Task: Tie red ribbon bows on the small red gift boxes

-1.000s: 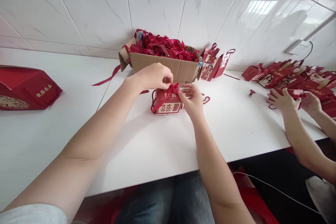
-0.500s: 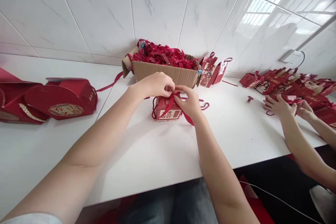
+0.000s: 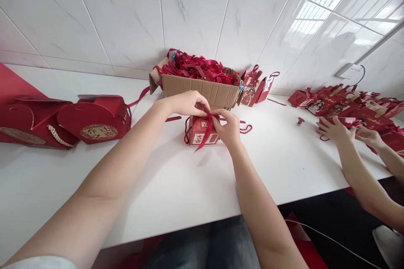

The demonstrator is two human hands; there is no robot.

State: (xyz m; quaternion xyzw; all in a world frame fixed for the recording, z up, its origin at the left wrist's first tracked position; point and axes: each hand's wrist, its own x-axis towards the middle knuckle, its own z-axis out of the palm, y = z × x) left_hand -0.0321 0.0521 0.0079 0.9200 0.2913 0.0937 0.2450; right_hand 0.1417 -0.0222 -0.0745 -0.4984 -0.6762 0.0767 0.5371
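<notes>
A small red gift box (image 3: 196, 138) with pale printed lettering stands upright on the white table in front of me. Over its top and down its front runs a red ribbon (image 3: 206, 136). My left hand (image 3: 193, 103) pinches the ribbon at the box's top from the left, fingers closed. From the right, my right hand (image 3: 229, 125) also pinches the ribbon there, its fingertips almost meeting the left ones. The knot or loop between the fingers is partly hidden. Twisted red cord hangs at the box's left side.
Behind the box, a cardboard carton (image 3: 198, 89) overflows with red ribbons (image 3: 202, 67). Larger red boxes (image 3: 101, 119) stand at left. Finished-looking red boxes (image 3: 251, 90) lean by the wall. A co-worker's hands (image 3: 339, 129) hold another box at right, near many red boxes (image 3: 334, 100).
The ribbon tail that hung to the right under my right hand no longer shows there. A ribbon end now hangs straighter down the box's front. The view has shifted slightly left.
</notes>
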